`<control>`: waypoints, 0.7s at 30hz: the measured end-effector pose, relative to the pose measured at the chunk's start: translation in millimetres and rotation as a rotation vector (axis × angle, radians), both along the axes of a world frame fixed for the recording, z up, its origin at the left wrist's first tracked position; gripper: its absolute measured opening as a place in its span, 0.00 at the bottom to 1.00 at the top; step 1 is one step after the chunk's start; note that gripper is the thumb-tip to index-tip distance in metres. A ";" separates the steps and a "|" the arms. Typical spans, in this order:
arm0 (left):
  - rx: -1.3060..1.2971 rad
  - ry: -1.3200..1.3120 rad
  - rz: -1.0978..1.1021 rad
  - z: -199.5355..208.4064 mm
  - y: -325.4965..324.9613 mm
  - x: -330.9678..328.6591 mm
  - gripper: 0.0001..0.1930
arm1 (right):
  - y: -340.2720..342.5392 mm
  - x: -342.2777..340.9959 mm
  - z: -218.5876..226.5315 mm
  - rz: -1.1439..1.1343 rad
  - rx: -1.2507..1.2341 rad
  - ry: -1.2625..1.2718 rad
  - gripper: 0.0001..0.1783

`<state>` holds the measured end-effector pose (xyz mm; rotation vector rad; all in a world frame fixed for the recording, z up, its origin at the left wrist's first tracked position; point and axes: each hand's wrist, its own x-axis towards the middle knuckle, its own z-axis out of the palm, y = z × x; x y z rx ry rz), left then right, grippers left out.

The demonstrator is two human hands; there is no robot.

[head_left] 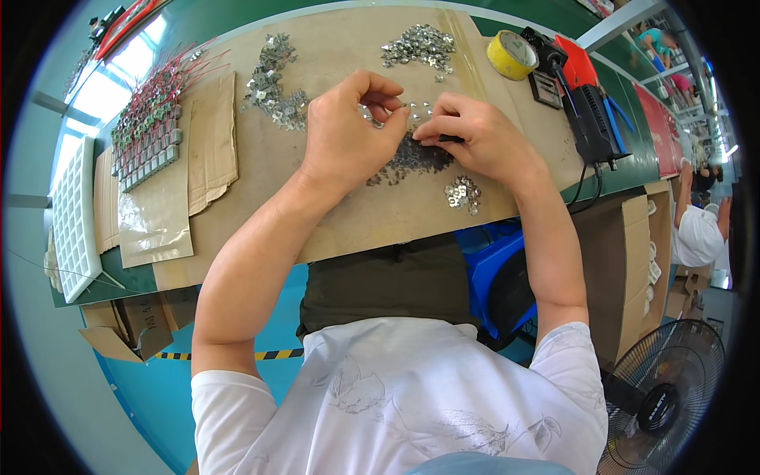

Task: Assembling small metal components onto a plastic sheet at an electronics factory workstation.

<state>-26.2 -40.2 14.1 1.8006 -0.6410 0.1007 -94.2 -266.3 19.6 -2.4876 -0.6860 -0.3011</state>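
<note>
My left hand (348,131) is held over the middle of the bench, thumb and fingers pinched; what lies between them is too small to make out. Close beside it, my right hand (483,138) also has its fingertips together, on something I cannot make out. Beneath both hands spreads a heap of small dark parts (404,162). A few small silvery pieces (419,109) lie just beyond the fingertips. Nearer me, below the right hand, sits a little cluster of shiny metal pieces (462,195).
Brown paper (269,198) covers the bench. Metal parts are heaped at far left (273,79) and far centre (419,47). Yellow tape (512,55) and a black tool station (594,123) stand right. Wired components (150,138) and a white grid tray (77,222) are left; a fan (661,404) is lower right.
</note>
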 end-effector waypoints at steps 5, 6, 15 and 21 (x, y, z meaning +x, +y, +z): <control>0.005 0.020 0.006 1.8 0.6 -0.9 0.12 | -3.2 4.1 -3.0 -0.005 -0.002 0.001 0.08; 0.009 0.014 0.006 1.7 0.4 -0.7 0.12 | -3.8 4.0 -2.6 -0.020 -0.031 -0.014 0.07; -0.009 0.008 0.006 -2.8 -1.0 2.3 0.12 | 8.6 7.9 -15.6 -0.216 -0.003 -0.067 0.11; 0.017 0.012 0.007 -1.1 -0.9 -0.7 0.12 | 12.8 9.9 -17.3 -0.235 0.018 -0.073 0.12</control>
